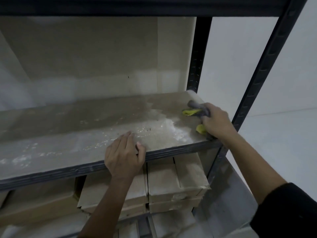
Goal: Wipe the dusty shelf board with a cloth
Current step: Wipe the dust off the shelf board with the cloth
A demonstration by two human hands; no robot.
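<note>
The dusty shelf board (96, 121), a flat grey-brown panel set in a black metal rack, runs wide in front of me, pale dust streaked along its front half and a white powdery patch right of centre. My right hand (217, 123) is curled round a bunched grey and yellow-green cloth (197, 110), pressing it down at the board's right end, hard by the right edge and close to the front right black metal upright (264, 66). My left hand (125, 155) lies flat, fingers straight and together on the front lip, thumb hooked over the dark ribbed front rail (51, 173). Leftward the board is open all the way to the frame's edge, where it is cut off. The back right corner meets the rear black post (197, 54). Below, dusty brown cardboard boxes (171, 182) sit partly hidden behind my forearm. My hand covers most of the cloth; the light is dim and the far wall blurs.
</note>
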